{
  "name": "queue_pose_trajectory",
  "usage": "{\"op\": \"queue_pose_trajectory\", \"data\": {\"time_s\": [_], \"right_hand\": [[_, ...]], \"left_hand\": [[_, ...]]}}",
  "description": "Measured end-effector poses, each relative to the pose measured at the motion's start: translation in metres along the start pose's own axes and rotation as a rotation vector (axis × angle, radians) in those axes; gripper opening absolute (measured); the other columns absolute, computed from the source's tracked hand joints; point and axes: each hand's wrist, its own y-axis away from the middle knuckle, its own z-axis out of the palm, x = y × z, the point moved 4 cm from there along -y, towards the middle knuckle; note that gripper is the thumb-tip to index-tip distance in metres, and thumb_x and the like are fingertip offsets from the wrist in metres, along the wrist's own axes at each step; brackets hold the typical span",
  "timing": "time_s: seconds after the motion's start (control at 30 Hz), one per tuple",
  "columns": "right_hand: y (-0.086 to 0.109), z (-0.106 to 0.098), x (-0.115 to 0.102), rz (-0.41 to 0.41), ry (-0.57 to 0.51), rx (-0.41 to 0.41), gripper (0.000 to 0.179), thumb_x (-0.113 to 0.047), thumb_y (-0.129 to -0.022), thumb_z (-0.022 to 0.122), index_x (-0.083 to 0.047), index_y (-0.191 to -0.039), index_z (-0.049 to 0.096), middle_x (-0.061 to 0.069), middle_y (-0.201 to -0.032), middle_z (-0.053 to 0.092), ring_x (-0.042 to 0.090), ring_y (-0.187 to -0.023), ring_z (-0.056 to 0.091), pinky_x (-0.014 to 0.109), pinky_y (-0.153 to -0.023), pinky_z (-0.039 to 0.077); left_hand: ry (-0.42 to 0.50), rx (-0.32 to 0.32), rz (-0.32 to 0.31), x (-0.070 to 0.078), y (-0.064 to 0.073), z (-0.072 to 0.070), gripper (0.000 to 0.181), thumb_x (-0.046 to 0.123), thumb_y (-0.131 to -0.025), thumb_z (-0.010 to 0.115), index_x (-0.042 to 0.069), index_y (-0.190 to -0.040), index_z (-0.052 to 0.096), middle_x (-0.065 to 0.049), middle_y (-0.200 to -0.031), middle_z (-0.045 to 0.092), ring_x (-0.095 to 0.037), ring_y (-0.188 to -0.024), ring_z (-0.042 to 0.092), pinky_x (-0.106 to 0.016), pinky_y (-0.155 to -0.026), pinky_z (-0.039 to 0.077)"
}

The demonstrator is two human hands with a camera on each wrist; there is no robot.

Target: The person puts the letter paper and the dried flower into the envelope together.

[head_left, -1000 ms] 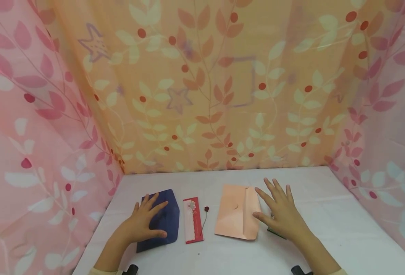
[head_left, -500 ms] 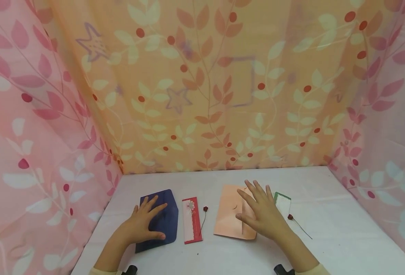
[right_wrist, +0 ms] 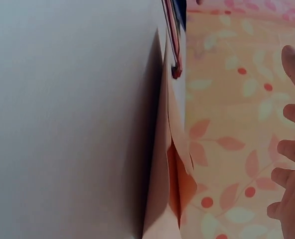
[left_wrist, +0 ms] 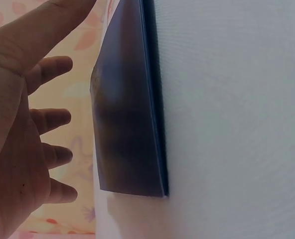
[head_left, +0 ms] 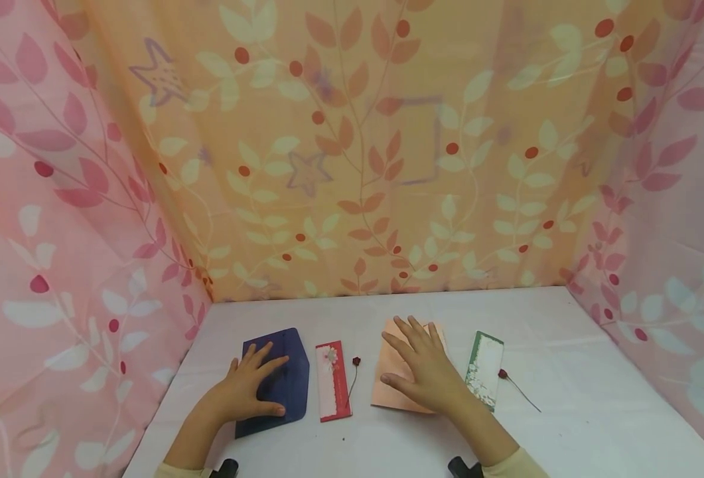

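Note:
My left hand (head_left: 247, 388) hovers over a dark blue envelope (head_left: 296, 372) with its fingers spread and nothing in its grasp. In the left wrist view, a gap shows between that hand (left_wrist: 18, 129) and the envelope (left_wrist: 125, 119). Over a peach envelope (head_left: 389, 364) my right hand (head_left: 426, 372) is held with spread fingers, hiding much of it. The right wrist view shows this peach envelope (right_wrist: 160, 169) edge-on with its flap partly raised, and the hand (right_wrist: 294, 149) apart from it.
Between the envelopes lie a red-and-white card (head_left: 332, 382) and a small dark red flower (head_left: 356, 362) on a thin stem. A green-edged floral card (head_left: 486, 368) and another such flower (head_left: 503, 374) lie at the right. Patterned curtains (head_left: 352, 166) enclose the white table (head_left: 596, 398).
My right hand has moved left, from the peach envelope's right side to over its middle, uncovering the green-edged card and the flower beside it. The left hand stays in place.

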Motion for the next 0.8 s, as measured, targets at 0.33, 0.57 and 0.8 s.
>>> {"op": "queue_pose_trajectory", "data": {"time_s": [0.33, 0.57, 0.8], "right_hand": [[-0.017, 0.026, -0.029, -0.078, -0.009, -0.038, 0.072, -0.06, -0.093, 0.067, -0.022, -0.152, 0.049, 0.008, -0.166, 0.034, 0.037, -0.154, 0.026, 0.07, -0.119, 0.016], [-0.025, 0.043, -0.048, -0.079, -0.056, -0.066, 0.072, -0.055, -0.091, 0.071, -0.021, -0.151, 0.049, 0.011, -0.163, 0.038, 0.038, -0.152, 0.03, 0.068, -0.12, 0.015], [-0.03, 0.065, -0.062, -0.04, -0.109, -0.141, 0.071, -0.066, -0.095, 0.057, -0.028, -0.155, 0.045, 0.007, -0.164, 0.037, 0.033, -0.154, 0.027, 0.064, -0.123, 0.013]], "left_hand": [[0.003, -0.022, -0.007, -0.004, -0.002, 0.006, 0.095, 0.075, -0.071, 0.076, 0.032, -0.151, 0.05, -0.019, -0.167, 0.026, -0.057, -0.151, 0.013, -0.082, -0.109, 0.011], [-0.014, -0.035, -0.003, -0.004, -0.006, 0.011, 0.095, 0.078, -0.071, 0.074, 0.033, -0.151, 0.049, -0.019, -0.168, 0.024, -0.058, -0.151, 0.011, -0.083, -0.108, 0.011], [-0.019, -0.056, -0.036, -0.004, -0.004, 0.015, 0.094, 0.079, -0.07, 0.073, 0.035, -0.151, 0.049, -0.018, -0.168, 0.022, -0.057, -0.152, 0.009, -0.083, -0.108, 0.009]]}}
